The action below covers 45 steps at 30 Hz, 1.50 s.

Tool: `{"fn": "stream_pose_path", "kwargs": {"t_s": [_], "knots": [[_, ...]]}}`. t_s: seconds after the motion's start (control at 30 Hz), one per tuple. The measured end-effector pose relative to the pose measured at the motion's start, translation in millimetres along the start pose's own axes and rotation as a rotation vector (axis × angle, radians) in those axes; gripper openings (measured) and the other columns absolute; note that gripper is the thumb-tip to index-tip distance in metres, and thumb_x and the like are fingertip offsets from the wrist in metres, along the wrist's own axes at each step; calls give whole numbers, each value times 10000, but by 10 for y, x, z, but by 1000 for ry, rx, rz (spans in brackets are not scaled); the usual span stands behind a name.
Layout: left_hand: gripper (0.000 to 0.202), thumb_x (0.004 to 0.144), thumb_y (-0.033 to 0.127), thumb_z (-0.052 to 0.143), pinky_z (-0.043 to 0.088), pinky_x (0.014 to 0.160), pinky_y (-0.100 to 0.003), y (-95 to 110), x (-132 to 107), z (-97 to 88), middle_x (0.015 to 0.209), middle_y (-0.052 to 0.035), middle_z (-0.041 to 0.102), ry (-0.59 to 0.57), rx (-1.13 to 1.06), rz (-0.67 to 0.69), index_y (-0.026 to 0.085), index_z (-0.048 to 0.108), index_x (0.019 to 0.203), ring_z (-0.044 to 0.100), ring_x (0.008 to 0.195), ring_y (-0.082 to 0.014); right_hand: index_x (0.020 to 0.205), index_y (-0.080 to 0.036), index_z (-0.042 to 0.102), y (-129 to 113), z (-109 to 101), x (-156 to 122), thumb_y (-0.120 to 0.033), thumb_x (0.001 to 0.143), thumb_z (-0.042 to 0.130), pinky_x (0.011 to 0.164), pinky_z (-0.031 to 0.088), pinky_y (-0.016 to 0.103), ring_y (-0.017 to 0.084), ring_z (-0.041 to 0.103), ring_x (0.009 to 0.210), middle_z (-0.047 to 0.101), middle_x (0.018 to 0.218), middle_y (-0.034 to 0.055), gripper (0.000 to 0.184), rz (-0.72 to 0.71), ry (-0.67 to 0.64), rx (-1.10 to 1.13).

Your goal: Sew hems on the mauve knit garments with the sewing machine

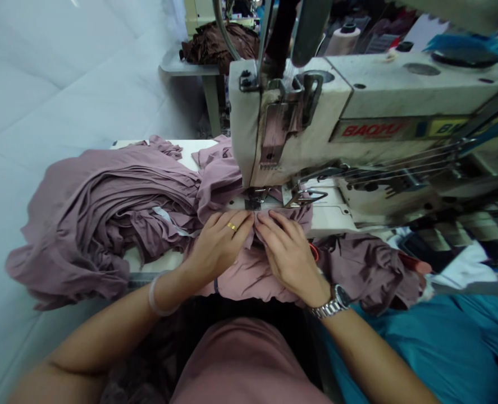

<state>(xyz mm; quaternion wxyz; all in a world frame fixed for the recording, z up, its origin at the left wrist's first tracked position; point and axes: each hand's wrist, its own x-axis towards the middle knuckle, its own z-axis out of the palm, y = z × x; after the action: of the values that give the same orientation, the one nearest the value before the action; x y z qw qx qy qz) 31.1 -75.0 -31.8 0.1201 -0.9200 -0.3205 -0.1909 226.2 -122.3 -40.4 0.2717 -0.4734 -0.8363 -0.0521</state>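
A mauve fabric piece (pixel 227 182) lies under the needle area of a sewing machine (pixel 291 146) and runs toward me. Just in front of the presser foot (pixel 257 196), my left hand (pixel 221 241) grips the cloth with its fingers close together. Beside it, my right hand (pixel 288 252) holds the same cloth, fingertips almost meeting the left ones. Pinkish cloth (pixel 249 275) hangs over the table edge below both hands. Part of the fabric is hidden under the fingers.
Left of the machine lies a thick stack of mauve pieces (pixel 105 196). Dark mauve cloth (pixel 362 264) and a red-handled tool (pixel 415 264) are on the right, with teal fabric (pixel 451 342) below. Behind stand a brown cloth pile (pixel 223 45) and a thread cone (pixel 343 42).
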Motion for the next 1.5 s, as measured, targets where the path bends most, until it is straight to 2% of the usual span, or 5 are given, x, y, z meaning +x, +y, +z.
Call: {"fn": "stream_pose_path", "kwargs": {"t_s": [0.27, 0.77, 1.03, 1.33, 1.5], "knots": [[419, 918, 133, 441, 431, 955, -391, 24, 13, -7, 1281, -138, 597, -22, -62, -51, 81, 538, 1323, 538, 1155, -252, 1166, -106, 615, -7, -46, 68, -131, 918, 457, 988, 418, 469, 310, 437, 1258, 550, 1381, 126, 296, -62, -84, -188], [467, 894, 112, 504, 439, 953, -394, 29, -5, -29, 1320, -123, 579, -78, -21, -35, 102, 517, 1361, 529, 1166, -256, 1158, -99, 616, -34, -44, 48, -132, 918, 466, 970, 419, 448, 297, 464, 1222, 550, 1387, 107, 285, -36, -77, -201], [424, 927, 121, 444, 448, 942, -401, 40, 27, -23, 1310, -142, 582, -70, 0, -54, 107, 540, 1340, 542, 1151, -261, 1315, -65, 531, 0, -3, 80, -208, 945, 479, 997, 409, 433, 277, 468, 1235, 541, 1384, 148, 400, -3, -50, -184], [405, 923, 149, 480, 431, 970, -413, 7, 104, -19, 1359, -135, 547, -105, -1, -87, 88, 530, 1321, 510, 1204, -270, 1336, -87, 524, 60, 6, 216, -275, 975, 434, 1017, 374, 462, 271, 490, 1233, 542, 1390, 128, 416, 38, -81, -177], [385, 927, 146, 500, 446, 977, -404, -58, 100, -35, 1330, -141, 571, -82, -13, -30, 90, 551, 1304, 526, 1196, -264, 1337, -86, 526, 100, 5, 214, -267, 959, 460, 993, 395, 468, 286, 493, 1209, 552, 1370, 129, 424, 8, -72, -182]]}}
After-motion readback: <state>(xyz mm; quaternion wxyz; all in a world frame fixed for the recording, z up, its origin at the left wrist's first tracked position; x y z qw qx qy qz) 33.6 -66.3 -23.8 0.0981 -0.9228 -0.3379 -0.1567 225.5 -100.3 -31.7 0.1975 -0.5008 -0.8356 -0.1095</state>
